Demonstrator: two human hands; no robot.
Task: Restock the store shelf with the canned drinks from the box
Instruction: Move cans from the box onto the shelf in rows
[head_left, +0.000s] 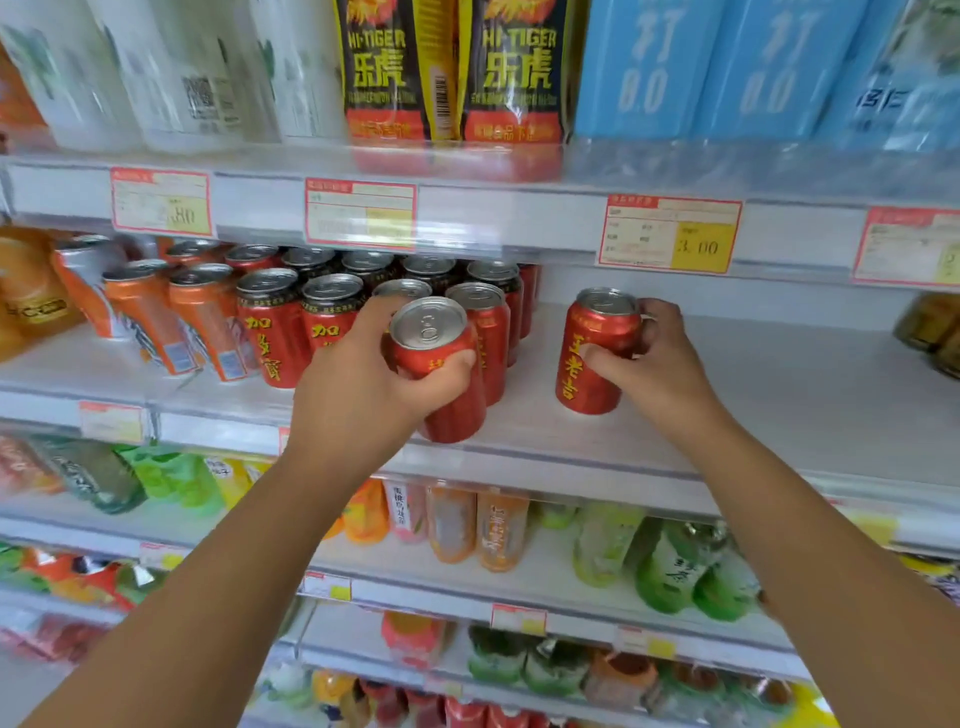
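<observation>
**Store shelf, middle tier – canned drinks**

- Left hand (363, 374): fingers and thumb curled round a red canned drink (460, 415). The can is tilted with its silver top leaning toward the camera, at the near edge of the shelf board (753, 405) and just in front of the stocked block. Whether its base touches the board cannot be told.
- Right hand (657, 364): grips a second red can (587, 389) from the right, thumb across the front and fingers wrapped behind. This can has yellow characters down its side and sits on the bare board – apart from the block, to its right.
- Stocked block: red cans with black bands (275, 332), in rows running from near to far, left of centre.
- Orange cans (202, 322): left of the red block, touching it, also in rows.
- Price label reading 3.00 (670, 234): on the rail of the tier above, over the second can.
- Upper tier: black-and-yellow Hi-Tiger bottles (452, 67) in the centre, with pale blue bottles (727, 67) to their right.
- Lower tiers: orange bottled drinks (467, 525) and green bottles (675, 571) lying under the forearms, blurred.
</observation>
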